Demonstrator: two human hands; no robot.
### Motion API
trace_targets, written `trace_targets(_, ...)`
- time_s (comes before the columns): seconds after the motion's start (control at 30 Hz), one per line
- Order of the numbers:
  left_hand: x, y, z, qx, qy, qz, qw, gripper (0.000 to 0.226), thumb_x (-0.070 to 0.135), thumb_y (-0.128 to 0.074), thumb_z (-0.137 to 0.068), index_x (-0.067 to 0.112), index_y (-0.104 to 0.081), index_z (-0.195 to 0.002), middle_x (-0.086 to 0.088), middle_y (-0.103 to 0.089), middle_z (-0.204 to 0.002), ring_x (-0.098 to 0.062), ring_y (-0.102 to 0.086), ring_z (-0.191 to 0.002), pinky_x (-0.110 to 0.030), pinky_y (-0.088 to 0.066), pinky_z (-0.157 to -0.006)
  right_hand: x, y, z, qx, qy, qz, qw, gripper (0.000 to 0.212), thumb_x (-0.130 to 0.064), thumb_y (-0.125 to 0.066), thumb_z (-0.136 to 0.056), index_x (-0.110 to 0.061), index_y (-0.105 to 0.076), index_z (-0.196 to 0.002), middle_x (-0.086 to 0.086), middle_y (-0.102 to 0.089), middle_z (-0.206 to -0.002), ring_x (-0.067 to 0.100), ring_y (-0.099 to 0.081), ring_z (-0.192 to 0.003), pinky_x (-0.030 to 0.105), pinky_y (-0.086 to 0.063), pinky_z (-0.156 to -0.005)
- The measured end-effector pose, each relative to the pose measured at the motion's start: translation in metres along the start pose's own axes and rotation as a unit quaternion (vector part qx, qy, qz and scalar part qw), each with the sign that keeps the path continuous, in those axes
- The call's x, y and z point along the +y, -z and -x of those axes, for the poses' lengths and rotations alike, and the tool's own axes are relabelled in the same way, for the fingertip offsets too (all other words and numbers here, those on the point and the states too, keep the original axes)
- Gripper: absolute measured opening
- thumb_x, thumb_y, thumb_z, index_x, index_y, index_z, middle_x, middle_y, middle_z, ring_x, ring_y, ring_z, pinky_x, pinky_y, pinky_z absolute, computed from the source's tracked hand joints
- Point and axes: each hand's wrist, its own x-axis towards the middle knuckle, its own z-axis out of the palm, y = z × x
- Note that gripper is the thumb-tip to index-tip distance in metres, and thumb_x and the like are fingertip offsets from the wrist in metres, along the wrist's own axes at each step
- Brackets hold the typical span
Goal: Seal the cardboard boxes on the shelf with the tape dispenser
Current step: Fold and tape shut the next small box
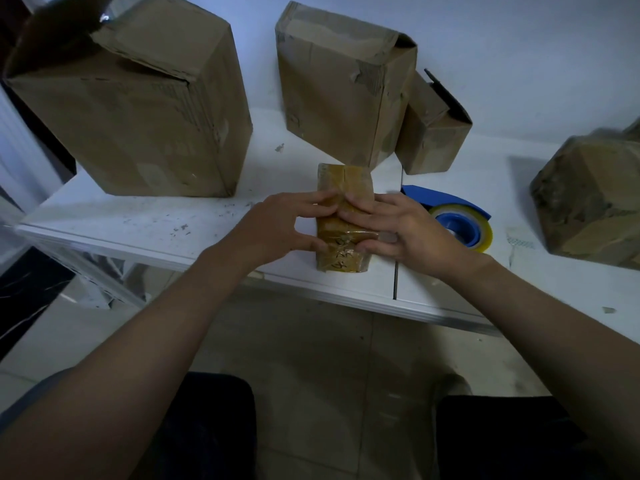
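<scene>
A small box, wrapped in glossy yellowish tape with dark writing on its near end, lies on the white shelf close to the front edge. Both hands are clamped on it: the left hand grips it from the left and the right hand from the right, fingers curled over the top and thumbs against the near part. The fingertips of the two hands almost meet over the middle of the box.

The blue tape dispenser, loaded with a clear roll, lies on the shelf just beside the right hand. Behind stand a large box on the left, a tall box in the middle with a lower box touching its right side, and a crumpled box at the far right.
</scene>
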Motion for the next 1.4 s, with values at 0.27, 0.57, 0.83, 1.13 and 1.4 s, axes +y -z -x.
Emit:
trace_targets(0.27, -0.014, 0.016, -0.008, -0.060, -0.046, -0.057, 0.996, 0.072, 0.012, -0.074, -0.089, 0.042, -0.042, -0.145, 0.026, -0.031, -0.153, -0.012, -0.037, -0.143, -0.026, -0.032, -0.110, -0.004, 0.006, -0.001, -0.008, -0.005, -0.058, 0.998, 0.064, -0.049, -0.061, -0.089, -0.028, -0.049, -0.148, -0.008, -0.036, -0.161, 0.003, -0.040, -0.128, 0.040, -0.037, -0.107)
trace_targets(0.57, -0.013, 0.012, -0.013, -0.032, -0.010, 0.026, 0.999, 0.066, 0.029, -0.084, -0.077, 0.036, -0.060, -0.137, 0.017, -0.052, -0.146, -0.010, -0.048, -0.134, -0.045, -0.043, -0.112, -0.009, 0.005, 0.000, 0.000, -0.013, -0.066, 0.998, 0.061, -0.045, -0.060, -0.091, -0.026, -0.050, -0.148, -0.007, -0.037, -0.160, -0.001, -0.039, -0.130, 0.029, -0.031, -0.110)
trace_targets(0.83, -0.012, -0.001, -0.007, 0.027, -0.045, 0.024, 0.998, 0.065, 0.035, -0.081, -0.079, 0.031, -0.057, -0.139, 0.019, -0.050, -0.144, -0.011, -0.051, -0.131, -0.039, -0.045, -0.110, -0.008, -0.007, 0.005, -0.008, -0.022, -0.060, 0.998, 0.064, -0.044, -0.062, -0.095, -0.033, -0.039, -0.154, -0.011, -0.024, -0.165, 0.021, -0.037, -0.144, 0.048, -0.033, -0.115)
trace_targets(1.13, -0.028, 0.000, -0.006, 0.026, -0.061, -0.006, 0.998, 0.059, 0.008, -0.058, -0.099, 0.023, -0.038, -0.153, 0.023, -0.027, -0.158, -0.002, -0.034, -0.140, -0.021, -0.036, -0.111, -0.015, 0.010, -0.003, -0.026, -0.038, -0.034, 0.998, 0.052, -0.048, -0.037, -0.104, -0.033, -0.040, -0.153, -0.006, -0.030, -0.163, 0.016, -0.041, -0.143, 0.026, -0.032, -0.106)
trace_targets(1.4, -0.021, -0.014, -0.002, 0.093, -0.066, -0.019, 0.993, 0.061, 0.020, -0.071, -0.092, 0.023, -0.048, -0.148, 0.008, -0.036, -0.158, -0.020, -0.030, -0.148, -0.047, -0.031, -0.120, -0.001, 0.000, -0.014, 0.058, -0.031, -0.032, 0.997, 0.041, -0.045, -0.052, -0.098, -0.029, -0.065, -0.133, -0.006, -0.054, -0.146, 0.019, -0.057, -0.121, 0.053, -0.047, -0.094)
